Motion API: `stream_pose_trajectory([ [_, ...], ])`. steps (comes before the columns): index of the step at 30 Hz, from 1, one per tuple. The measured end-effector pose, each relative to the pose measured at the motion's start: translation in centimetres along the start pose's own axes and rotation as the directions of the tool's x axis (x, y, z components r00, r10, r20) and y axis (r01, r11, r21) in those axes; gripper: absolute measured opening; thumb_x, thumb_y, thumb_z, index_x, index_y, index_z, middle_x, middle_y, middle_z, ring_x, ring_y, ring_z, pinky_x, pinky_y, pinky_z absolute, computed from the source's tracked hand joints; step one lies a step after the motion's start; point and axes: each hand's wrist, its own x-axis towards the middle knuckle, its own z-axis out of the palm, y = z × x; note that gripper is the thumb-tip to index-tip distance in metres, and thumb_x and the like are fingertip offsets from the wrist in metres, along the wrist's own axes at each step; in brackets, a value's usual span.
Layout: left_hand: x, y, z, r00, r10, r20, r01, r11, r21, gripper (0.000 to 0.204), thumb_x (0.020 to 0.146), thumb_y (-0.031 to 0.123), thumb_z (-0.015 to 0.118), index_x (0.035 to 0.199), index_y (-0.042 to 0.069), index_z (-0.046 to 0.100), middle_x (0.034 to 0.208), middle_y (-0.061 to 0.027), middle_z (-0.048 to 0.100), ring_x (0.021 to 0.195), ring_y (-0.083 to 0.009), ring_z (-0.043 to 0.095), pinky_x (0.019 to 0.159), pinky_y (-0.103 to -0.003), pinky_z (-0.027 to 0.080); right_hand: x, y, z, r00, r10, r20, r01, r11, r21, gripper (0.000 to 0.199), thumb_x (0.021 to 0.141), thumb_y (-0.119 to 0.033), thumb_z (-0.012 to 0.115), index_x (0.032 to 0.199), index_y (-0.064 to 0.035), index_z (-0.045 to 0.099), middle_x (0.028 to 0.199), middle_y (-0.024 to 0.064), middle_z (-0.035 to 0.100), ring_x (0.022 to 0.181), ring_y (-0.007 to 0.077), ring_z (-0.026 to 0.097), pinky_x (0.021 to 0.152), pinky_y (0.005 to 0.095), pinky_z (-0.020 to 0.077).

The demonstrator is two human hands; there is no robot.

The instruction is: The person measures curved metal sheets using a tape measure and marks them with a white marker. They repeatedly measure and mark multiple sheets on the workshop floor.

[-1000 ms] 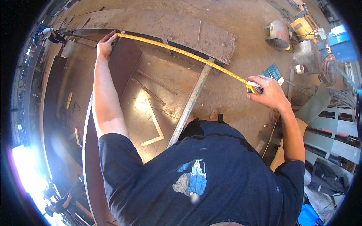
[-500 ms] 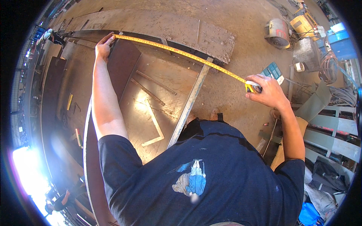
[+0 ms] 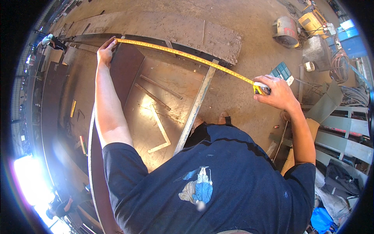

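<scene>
A yellow tape measure (image 3: 187, 55) stretches between my two hands, bowing a little along its length. My left hand (image 3: 106, 51) pinches the tape's free end at the top corner of a dark brown metal plate (image 3: 126, 68). Out to the right, my right hand (image 3: 276, 93) wraps round the tape's case, whose yellow and black side shows under the fingers. The blade runs above the end of a narrow grey metal bar (image 3: 199, 103) that slants down toward my body. Whether the blade touches that bar I cannot tell.
An L-shaped strip (image 3: 160, 130) and two thin rods (image 3: 152, 96) lie on the flat surface between plate and bar. Beyond stands a rough, dirt-covered beam (image 3: 187, 31). Farther right are a metal drum (image 3: 287, 32), a yellow machine (image 3: 313, 26) and a slatted rack (image 3: 339, 134). People work at far left.
Both hands keep their hold on the stretched tape, nearly in place. The view has shifted very slightly. A distant person at the far left has changed posture.
</scene>
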Motion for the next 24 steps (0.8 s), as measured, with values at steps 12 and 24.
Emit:
stream_pose_trajectory([
  [12,-0.3,0.3,0.0,1.000,-0.010,0.016,0.008,0.998,0.066,0.037,0.093,0.017,0.070,0.127,0.002,0.067,0.119,-0.0103,0.071,0.109,-0.0180,0.067,0.097,-0.029,0.049,0.0,-0.2,-0.3,1.000,0.009,0.013,-0.009,1.000,-0.018,0.052,0.076,-0.042,0.074,0.115,-0.0093,0.065,0.111,0.0136,0.069,0.097,0.0357,0.067,0.082,0.0432,0.0538],
  [24,0.4,-0.3,-0.2,0.999,-0.029,0.026,0.029,0.999,0.035,0.036,0.093,0.016,0.070,0.127,0.004,0.067,0.119,-0.0092,0.071,0.110,-0.0179,0.067,0.097,-0.029,0.049,-0.1,-0.6,-0.4,1.000,0.014,0.010,-0.014,1.000,-0.009,0.051,0.075,-0.036,0.076,0.115,-0.0062,0.065,0.108,0.0149,0.069,0.096,0.0360,0.066,0.083,0.0422,0.0527],
])
